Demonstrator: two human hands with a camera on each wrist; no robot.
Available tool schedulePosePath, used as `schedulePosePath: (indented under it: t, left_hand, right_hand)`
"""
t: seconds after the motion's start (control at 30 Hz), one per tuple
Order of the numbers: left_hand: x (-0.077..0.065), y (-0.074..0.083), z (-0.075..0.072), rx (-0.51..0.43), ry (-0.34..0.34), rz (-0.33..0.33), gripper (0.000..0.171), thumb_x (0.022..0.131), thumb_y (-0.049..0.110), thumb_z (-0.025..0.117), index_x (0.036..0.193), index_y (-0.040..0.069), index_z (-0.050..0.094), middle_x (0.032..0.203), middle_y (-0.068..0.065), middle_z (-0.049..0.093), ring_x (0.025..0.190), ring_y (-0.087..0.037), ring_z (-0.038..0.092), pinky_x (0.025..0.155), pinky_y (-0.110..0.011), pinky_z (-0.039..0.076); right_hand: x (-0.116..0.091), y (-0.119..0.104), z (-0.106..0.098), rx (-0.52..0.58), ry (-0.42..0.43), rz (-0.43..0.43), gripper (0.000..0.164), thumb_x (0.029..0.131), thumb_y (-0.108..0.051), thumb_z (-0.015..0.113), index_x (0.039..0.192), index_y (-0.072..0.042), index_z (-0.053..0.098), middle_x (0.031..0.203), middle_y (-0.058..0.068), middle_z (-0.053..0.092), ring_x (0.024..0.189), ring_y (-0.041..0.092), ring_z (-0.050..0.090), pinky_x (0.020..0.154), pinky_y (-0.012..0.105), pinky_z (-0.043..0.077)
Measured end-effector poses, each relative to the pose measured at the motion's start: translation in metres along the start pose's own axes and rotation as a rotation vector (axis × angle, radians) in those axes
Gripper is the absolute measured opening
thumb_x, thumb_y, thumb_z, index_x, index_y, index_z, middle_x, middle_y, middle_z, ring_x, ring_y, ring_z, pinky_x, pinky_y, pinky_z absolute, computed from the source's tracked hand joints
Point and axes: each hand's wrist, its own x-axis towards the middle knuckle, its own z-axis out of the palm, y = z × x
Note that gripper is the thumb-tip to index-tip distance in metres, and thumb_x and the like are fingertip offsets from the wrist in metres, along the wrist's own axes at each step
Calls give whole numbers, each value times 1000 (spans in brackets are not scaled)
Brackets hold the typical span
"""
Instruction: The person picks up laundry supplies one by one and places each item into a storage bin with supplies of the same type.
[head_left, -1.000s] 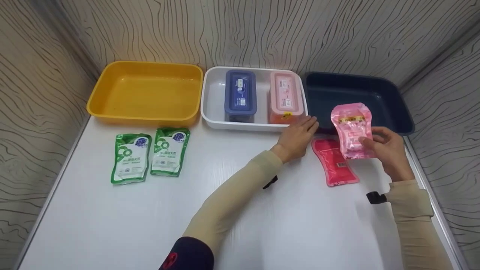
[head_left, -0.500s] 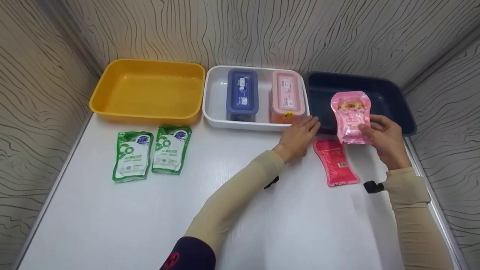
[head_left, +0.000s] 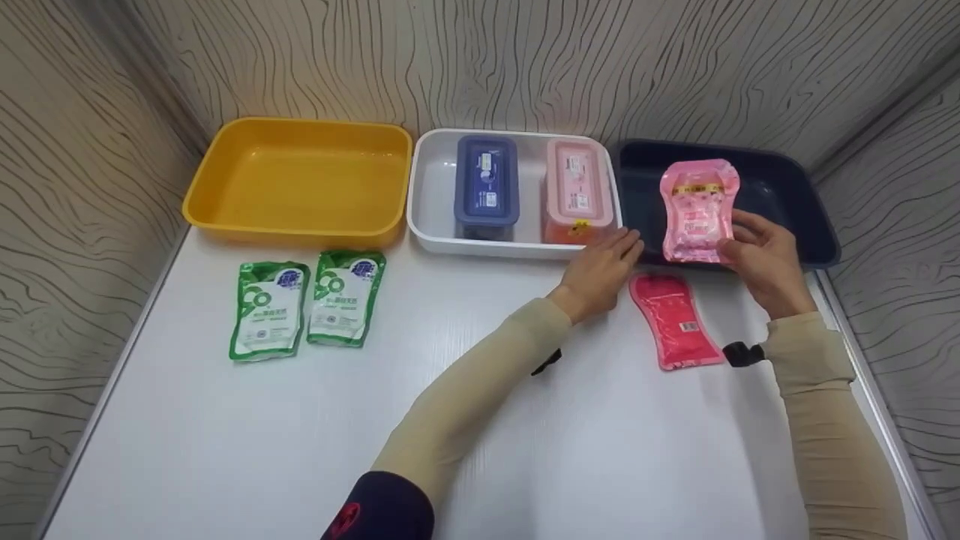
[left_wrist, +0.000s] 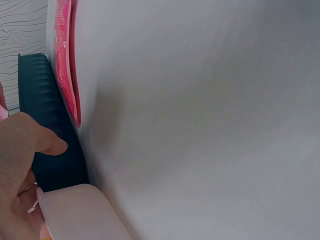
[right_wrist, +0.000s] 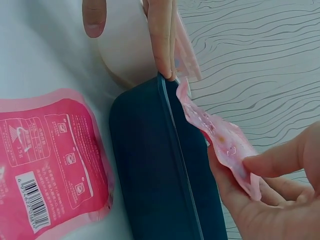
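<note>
My right hand (head_left: 769,262) pinches a light pink pouch (head_left: 699,210) between thumb and fingers, holding it upright over the dark blue bin (head_left: 787,180). The right wrist view shows that pouch (right_wrist: 225,140) nearly edge-on above the bin's rim. Fingers fairly straight, my left hand (head_left: 598,274) rests where the white tray (head_left: 435,187) meets the blue bin. Its fingertips touch the bin's corner in the right wrist view. On the table in front of the bin lies a deeper pink pouch (head_left: 675,322), its printed, barcoded side up (right_wrist: 55,160).
A blue-lidded box (head_left: 487,180) and a pink-lidded box (head_left: 579,180) stand in the white tray. At the left is a yellow bin (head_left: 300,187). Two green-and-white pouches (head_left: 271,311) lie in front of it. Patterned walls (head_left: 510,67) enclose the back and sides.
My right hand has carried the light pink pouch up and away from me, from partly over the deeper pink pouch to above the dark blue bin. The left hand stays put.
</note>
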Motion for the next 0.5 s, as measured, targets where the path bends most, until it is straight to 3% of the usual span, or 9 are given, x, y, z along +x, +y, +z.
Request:
schedulePosePath:
  t: [0.17,0.27,0.5]
  left_hand:
    - [0,0,1,-7,6,0,75,107,34,63,171,19,27,178,1,25,166,-17,17,133,-29,15]
    - [0,1,1,-10,0,-6,76,106,34,65,171,20,27,179,1,24,166,-17,17,133,-30,14]
    - [-1,1,-1,-28,-11,-18,77,107,33,64,171,21,25,179,2,21,167,-16,14,133,-29,13]
  right_hand:
    - [5,1,2,101,11,-16,62,106,-5,63,163,-3,39,130,-1,65,108,7,67,91,15,60]
    - [9,3,5,197,29,-14,58,103,-5,67,157,-1,46,120,-3,68,104,8,68,88,16,61]
    - [21,4,13,282,88,46,46,102,-8,71,146,-9,57,124,0,61,105,10,65,89,16,61]
